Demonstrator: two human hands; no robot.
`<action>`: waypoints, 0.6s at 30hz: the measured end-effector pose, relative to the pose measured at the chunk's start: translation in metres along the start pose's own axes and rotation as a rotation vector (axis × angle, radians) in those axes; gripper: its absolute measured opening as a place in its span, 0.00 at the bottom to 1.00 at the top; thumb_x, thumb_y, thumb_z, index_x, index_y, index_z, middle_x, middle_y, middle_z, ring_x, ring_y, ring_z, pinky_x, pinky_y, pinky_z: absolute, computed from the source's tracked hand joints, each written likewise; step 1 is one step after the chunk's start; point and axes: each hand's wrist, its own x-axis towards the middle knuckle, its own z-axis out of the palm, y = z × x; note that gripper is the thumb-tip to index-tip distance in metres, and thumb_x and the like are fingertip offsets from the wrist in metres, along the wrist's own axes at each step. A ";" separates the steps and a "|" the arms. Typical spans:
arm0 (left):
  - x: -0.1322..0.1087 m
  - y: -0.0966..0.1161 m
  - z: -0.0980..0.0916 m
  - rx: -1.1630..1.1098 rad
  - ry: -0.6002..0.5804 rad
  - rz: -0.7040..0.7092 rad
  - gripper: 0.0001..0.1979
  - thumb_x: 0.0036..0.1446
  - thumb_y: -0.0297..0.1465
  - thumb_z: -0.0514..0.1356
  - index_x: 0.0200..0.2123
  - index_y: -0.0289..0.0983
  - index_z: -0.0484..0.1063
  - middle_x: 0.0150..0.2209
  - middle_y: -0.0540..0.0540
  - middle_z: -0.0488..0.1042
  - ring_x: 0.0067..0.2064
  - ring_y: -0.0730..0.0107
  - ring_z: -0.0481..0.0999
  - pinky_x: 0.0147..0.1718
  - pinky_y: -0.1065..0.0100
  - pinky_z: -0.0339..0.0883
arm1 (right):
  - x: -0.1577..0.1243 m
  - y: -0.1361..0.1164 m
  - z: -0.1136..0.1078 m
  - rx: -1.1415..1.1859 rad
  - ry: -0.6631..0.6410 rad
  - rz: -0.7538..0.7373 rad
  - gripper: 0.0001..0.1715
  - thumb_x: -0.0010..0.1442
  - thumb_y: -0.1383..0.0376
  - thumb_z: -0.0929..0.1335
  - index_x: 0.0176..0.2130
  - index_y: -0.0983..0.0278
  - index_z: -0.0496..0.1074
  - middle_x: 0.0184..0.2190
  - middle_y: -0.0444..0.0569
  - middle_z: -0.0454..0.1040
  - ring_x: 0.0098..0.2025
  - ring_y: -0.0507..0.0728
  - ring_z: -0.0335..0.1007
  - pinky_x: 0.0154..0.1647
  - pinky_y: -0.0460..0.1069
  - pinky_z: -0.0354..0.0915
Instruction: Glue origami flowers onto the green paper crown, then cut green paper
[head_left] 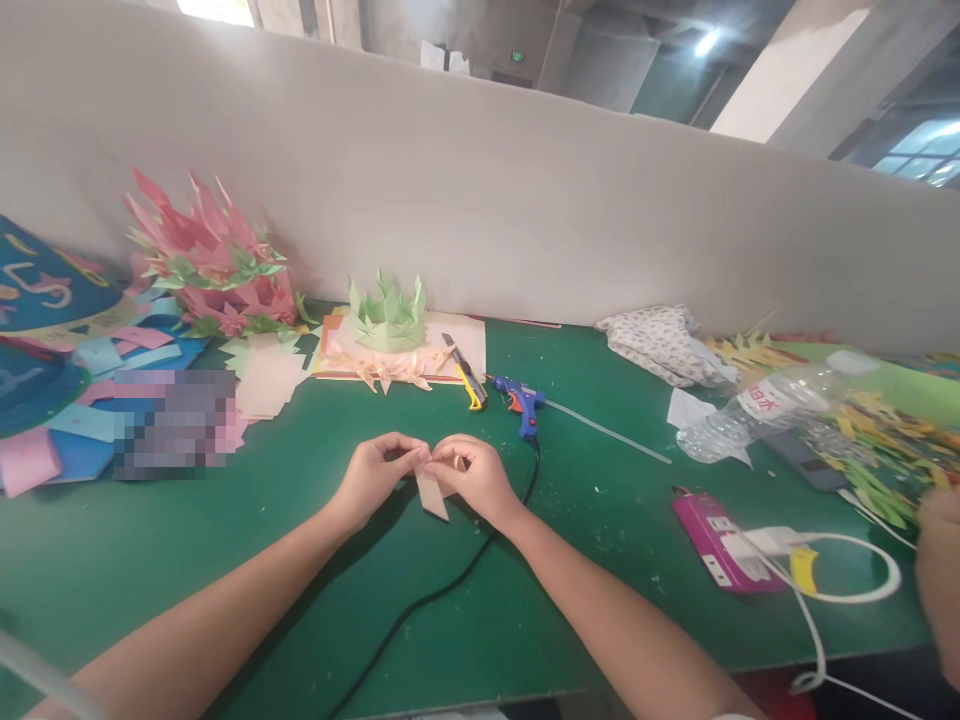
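Both my hands meet over the middle of the green table, pinching one small beige paper piece (433,498) that looks folded. My left hand (379,475) grips its upper left with thumb and forefinger. At its upper right my right hand (474,478) has its fingertips closed, hiding part of the folds. Just beyond lie a blue hot glue gun (521,402) with a long glue stick in its back, and a yellow utility knife (469,375). A light green paper crown (388,318) stands behind them, with peach paper cut-outs (386,366) in front of it.
Pink paper crowns (214,260) and blue hats (45,290) crowd the left. A plastic bottle (765,405), a pink power strip (720,545) and yellow-green paper strips (877,440) lie right. A black cord (442,592) crosses the table (285,630). Another person's arm (937,570) shows at the right edge.
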 end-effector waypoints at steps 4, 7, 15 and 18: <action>0.000 0.000 0.000 -0.068 -0.008 -0.025 0.15 0.40 0.40 0.67 0.27 0.33 0.73 0.24 0.49 0.73 0.27 0.74 0.69 0.31 0.71 0.64 | -0.001 -0.001 0.001 0.011 0.014 -0.001 0.08 0.51 0.61 0.71 0.26 0.63 0.74 0.29 0.48 0.74 0.33 0.54 0.70 0.35 0.48 0.65; 0.000 0.000 0.000 -0.071 -0.017 -0.020 0.15 0.40 0.39 0.67 0.27 0.33 0.73 0.24 0.49 0.73 0.27 0.74 0.69 0.30 0.71 0.64 | -0.001 -0.003 0.001 0.010 0.020 -0.001 0.08 0.50 0.60 0.71 0.25 0.63 0.73 0.29 0.48 0.74 0.32 0.54 0.70 0.34 0.48 0.64; -0.001 0.003 0.003 -0.088 -0.013 -0.033 0.15 0.38 0.38 0.68 0.25 0.33 0.72 0.24 0.50 0.73 0.27 0.76 0.68 0.30 0.72 0.61 | -0.001 -0.004 0.000 0.037 0.004 -0.004 0.08 0.51 0.61 0.71 0.26 0.63 0.73 0.29 0.48 0.74 0.33 0.54 0.70 0.36 0.48 0.65; -0.002 0.006 0.003 -0.096 -0.016 -0.042 0.14 0.39 0.38 0.68 0.25 0.33 0.72 0.23 0.51 0.72 0.26 0.76 0.67 0.30 0.72 0.60 | -0.001 -0.005 -0.001 0.036 -0.008 0.005 0.06 0.51 0.62 0.71 0.26 0.63 0.73 0.29 0.48 0.74 0.33 0.54 0.69 0.35 0.48 0.64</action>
